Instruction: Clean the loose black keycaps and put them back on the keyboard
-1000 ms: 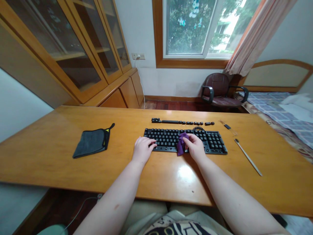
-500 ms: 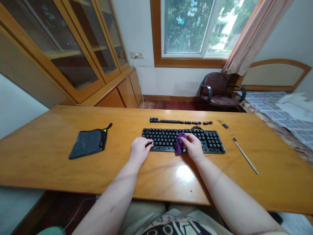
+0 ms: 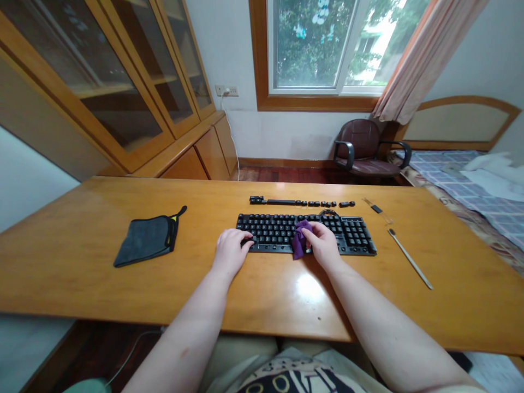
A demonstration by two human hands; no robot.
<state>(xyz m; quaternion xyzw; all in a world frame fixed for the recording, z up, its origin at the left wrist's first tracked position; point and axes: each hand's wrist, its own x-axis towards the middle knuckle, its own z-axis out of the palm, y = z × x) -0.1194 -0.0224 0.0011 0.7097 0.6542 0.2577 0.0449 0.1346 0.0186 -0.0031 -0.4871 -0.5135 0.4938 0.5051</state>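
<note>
A black keyboard [image 3: 270, 228] lies flat on the wooden desk, its front row bare of some keycaps. My left hand [image 3: 231, 250] grips the keyboard's left front corner, thumb along the near edge and fingers over the left end. Bunched in my right hand [image 3: 325, 244] is a purple cloth [image 3: 300, 240], pressed to the front edge of the keyboard right of its middle. That hand covers the keys beneath it. Behind the keyboard, loose black keycaps [image 3: 310, 203] form a row, with a long spacebar [image 3: 280, 202] among them.
A dark grey zip pouch [image 3: 145, 240] rests on the left of the desk [image 3: 172, 297]. To the right lie a wire keycap puller [image 3: 376, 209] and a slim brush [image 3: 410, 259]. Beyond the desk stand a chair [image 3: 360, 144] and a glass-fronted cabinet [image 3: 123, 109].
My left hand has shifted very slightly left at the keyboard's corner. The right hand and purple cloth stay in nearly the same spot. The whole view has moved a little.
</note>
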